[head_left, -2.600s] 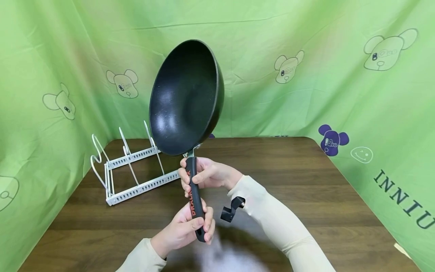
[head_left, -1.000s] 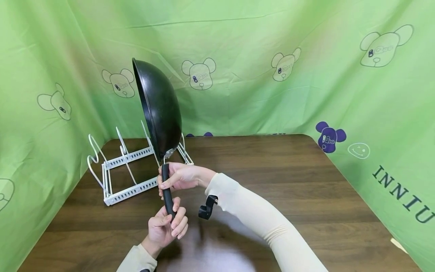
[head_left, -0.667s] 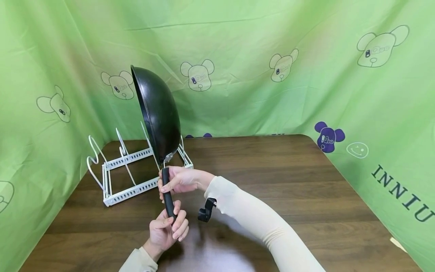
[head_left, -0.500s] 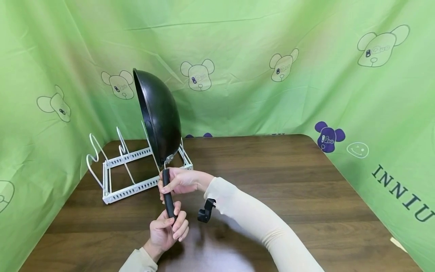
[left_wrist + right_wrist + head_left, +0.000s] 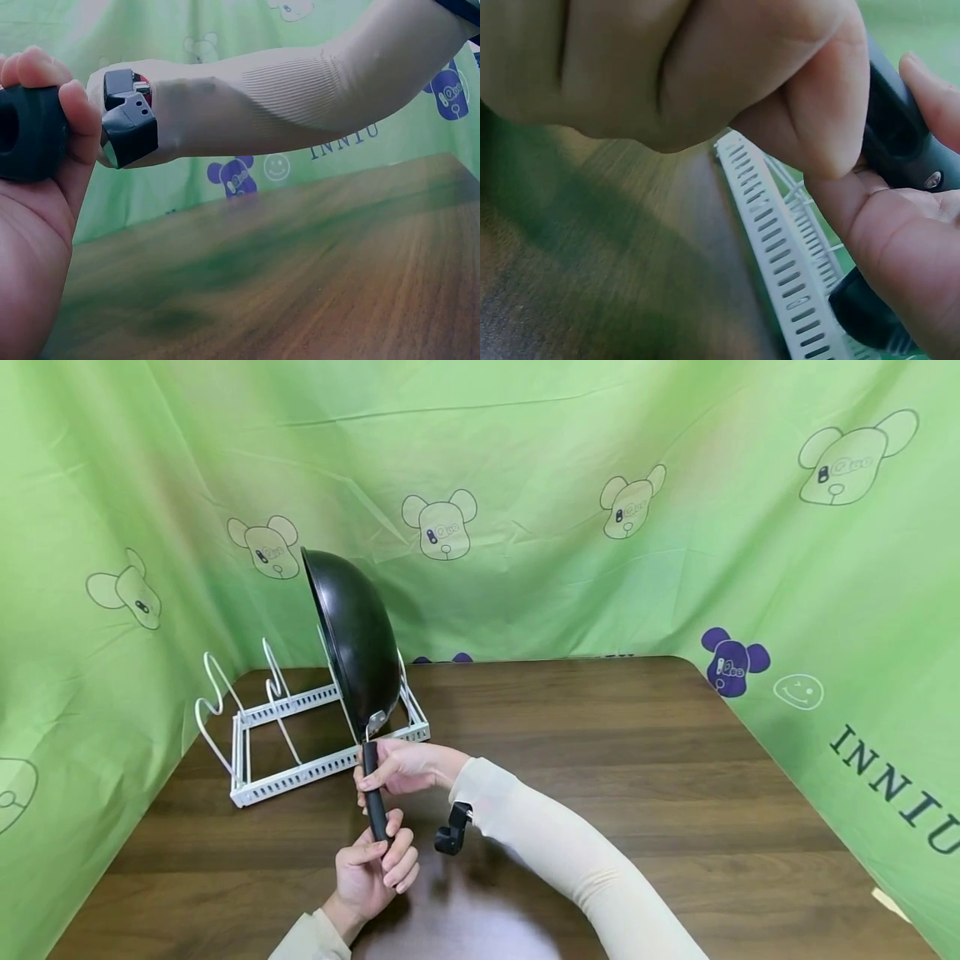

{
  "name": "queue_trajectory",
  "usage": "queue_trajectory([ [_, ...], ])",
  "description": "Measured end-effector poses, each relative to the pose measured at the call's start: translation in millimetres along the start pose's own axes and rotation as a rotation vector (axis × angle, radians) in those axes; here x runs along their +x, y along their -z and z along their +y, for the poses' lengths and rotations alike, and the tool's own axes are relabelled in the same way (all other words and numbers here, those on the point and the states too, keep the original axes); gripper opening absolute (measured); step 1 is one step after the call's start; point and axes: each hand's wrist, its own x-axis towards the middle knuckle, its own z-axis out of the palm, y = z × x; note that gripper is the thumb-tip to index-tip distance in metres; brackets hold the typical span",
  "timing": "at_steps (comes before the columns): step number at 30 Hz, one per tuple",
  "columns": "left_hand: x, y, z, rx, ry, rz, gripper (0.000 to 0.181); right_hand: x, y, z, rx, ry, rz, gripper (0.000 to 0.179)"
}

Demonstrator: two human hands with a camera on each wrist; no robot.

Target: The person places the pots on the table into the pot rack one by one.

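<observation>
A black wok [image 5: 360,643] stands on edge at the right part of the white wire rack [image 5: 300,772], its open side facing left and its rounded base to the right. My right hand [image 5: 405,766] pinches the black handle [image 5: 377,802] near the pan, thumb on top. Lower down, my left hand [image 5: 375,868] grips the handle's end, fingers wrapped round it. The left wrist view shows that handle end [image 5: 45,139] inside my left hand [image 5: 30,240]. In the right wrist view my right-hand fingers [image 5: 690,67] fill the top, with the slotted rack rail [image 5: 772,247] below.
The rack stands on the left of a brown wooden table [image 5: 600,760], with upright wire dividers [image 5: 281,710] left of the wok. A green curtain [image 5: 525,593] printed with bear faces surrounds the table. A black wrist camera [image 5: 452,831] hangs under my right sleeve.
The wok has turned from facing me to side-on, moved left over the rack, and come down between its wires. Both hands have kept their hold and moved left with the handle.
</observation>
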Motion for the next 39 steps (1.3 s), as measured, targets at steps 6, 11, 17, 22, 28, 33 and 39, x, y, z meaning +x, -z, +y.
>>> queue_trajectory([
  [6, -1.9, -1.1, -1.4, -0.015, 0.011, 0.009, 0.017, -1.0, 0.3, 4.9, 0.042, -0.023, 0.021, 0.031],
  [11, -2.9, -1.3, -0.8, -0.004, 0.025, 0.022, 0.017, -0.7, 0.8, 8.3, 0.062, -0.010, 0.020, 0.033],
  [17, -5.8, -0.7, 1.8, 0.020, 0.064, 0.038, 0.017, -1.8, 0.5, 12.2, 0.102, -0.003, 0.040, 0.033],
  [22, -9.4, -0.8, 6.9, 0.032, 0.125, 0.089, 0.020, -3.6, -0.3, 14.9, 0.118, 0.032, 0.093, 0.036],
  [28, -14.0, 0.8, 14.3, 0.082, 0.199, 0.193, 0.026, -2.8, -0.1, 18.5, 0.121, 0.074, 0.175, 0.043],
  [33, -16.6, 1.2, 18.8, 0.127, 0.242, 0.279, 0.033, -1.9, 2.7, 22.8, 0.086, 0.089, 0.209, 0.048],
  [39, -17.0, 3.1, 26.0, 0.225, 0.309, 0.410, 0.034, -0.2, 9.3, 28.2, 0.024, 0.100, 0.233, 0.055],
])
